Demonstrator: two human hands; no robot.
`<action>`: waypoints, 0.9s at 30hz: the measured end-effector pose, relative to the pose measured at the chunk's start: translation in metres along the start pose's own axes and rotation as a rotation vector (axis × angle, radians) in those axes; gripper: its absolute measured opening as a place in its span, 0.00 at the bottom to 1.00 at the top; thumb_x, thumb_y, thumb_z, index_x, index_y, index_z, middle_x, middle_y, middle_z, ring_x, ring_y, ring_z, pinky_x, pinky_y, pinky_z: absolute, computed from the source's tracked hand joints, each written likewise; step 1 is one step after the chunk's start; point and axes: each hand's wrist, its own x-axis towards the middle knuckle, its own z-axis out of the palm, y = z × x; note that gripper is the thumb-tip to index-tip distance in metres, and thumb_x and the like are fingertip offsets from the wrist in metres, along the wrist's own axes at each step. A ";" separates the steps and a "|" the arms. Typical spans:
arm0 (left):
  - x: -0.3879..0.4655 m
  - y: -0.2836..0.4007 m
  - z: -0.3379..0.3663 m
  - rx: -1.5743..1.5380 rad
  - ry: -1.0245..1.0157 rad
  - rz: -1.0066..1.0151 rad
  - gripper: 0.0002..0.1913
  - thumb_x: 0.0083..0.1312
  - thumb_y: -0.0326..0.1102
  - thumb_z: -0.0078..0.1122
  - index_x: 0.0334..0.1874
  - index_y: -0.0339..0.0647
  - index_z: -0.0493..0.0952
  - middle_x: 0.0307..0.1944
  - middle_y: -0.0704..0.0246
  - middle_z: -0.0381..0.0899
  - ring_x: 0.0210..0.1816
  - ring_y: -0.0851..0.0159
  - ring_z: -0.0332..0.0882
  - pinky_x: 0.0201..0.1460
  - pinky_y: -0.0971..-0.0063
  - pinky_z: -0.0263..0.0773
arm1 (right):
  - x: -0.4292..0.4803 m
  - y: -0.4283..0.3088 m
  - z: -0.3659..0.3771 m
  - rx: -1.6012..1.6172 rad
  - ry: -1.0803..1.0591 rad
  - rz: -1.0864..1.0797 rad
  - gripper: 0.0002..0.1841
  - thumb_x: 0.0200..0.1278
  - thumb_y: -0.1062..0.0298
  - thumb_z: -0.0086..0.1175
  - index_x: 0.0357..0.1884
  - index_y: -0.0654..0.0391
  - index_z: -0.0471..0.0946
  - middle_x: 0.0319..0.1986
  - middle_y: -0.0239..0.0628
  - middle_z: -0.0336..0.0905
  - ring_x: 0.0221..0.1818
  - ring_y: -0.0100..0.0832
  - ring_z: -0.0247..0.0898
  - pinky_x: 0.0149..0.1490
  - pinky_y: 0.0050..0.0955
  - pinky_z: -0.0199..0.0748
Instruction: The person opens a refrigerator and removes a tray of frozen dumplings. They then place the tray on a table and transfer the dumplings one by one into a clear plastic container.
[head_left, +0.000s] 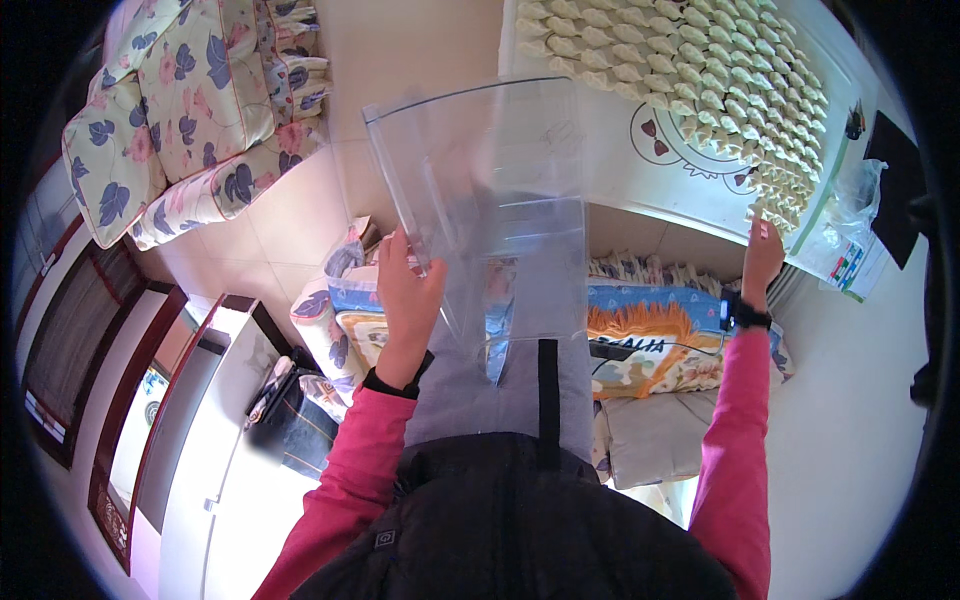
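My left hand (409, 300) grips the left edge of a clear plastic drawer or bin (540, 172), which is tilted over my lap. The floor and my grey trousers show through its walls. My right hand (764, 251) is at the near right corner of a white table, its fingertips at the end of the rows of uncooked dumplings (780, 191). Whether the fingers pinch a dumpling is too small to tell. Many dumplings (675, 45) lie in close rows on the white tabletop (615, 172), which bears a printed cartoon face.
A clear plastic bag (859, 187), printed papers (847, 266) and a black flat panel (896, 187) lie at the table's right. A floral sofa (202, 97) stands at the upper left. Behind me are a seat with a patterned blanket (637, 341) and a grey cushion (660, 439).
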 end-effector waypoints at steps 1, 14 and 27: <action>0.000 0.000 -0.001 0.004 -0.001 0.020 0.29 0.51 0.28 0.57 0.60 0.39 0.69 0.45 0.60 0.72 0.43 0.58 0.74 0.39 0.71 0.74 | -0.020 -0.022 -0.019 0.072 -0.001 0.035 0.16 0.68 0.53 0.50 0.37 0.55 0.80 0.31 0.43 0.82 0.31 0.42 0.78 0.35 0.35 0.73; 0.007 -0.005 -0.011 -0.008 -0.058 0.043 0.26 0.51 0.30 0.60 0.55 0.37 0.71 0.42 0.61 0.72 0.44 0.60 0.75 0.36 0.73 0.76 | -0.265 -0.299 0.056 0.206 -0.576 -0.417 0.12 0.62 0.60 0.51 0.28 0.58 0.77 0.27 0.44 0.79 0.31 0.47 0.77 0.34 0.45 0.72; 0.007 -0.007 -0.012 -0.034 -0.064 0.075 0.27 0.51 0.28 0.63 0.57 0.36 0.72 0.41 0.62 0.72 0.43 0.63 0.75 0.34 0.75 0.80 | -0.278 -0.315 0.144 0.084 -0.588 -0.388 0.09 0.57 0.65 0.52 0.24 0.54 0.80 0.24 0.45 0.81 0.29 0.47 0.80 0.32 0.44 0.76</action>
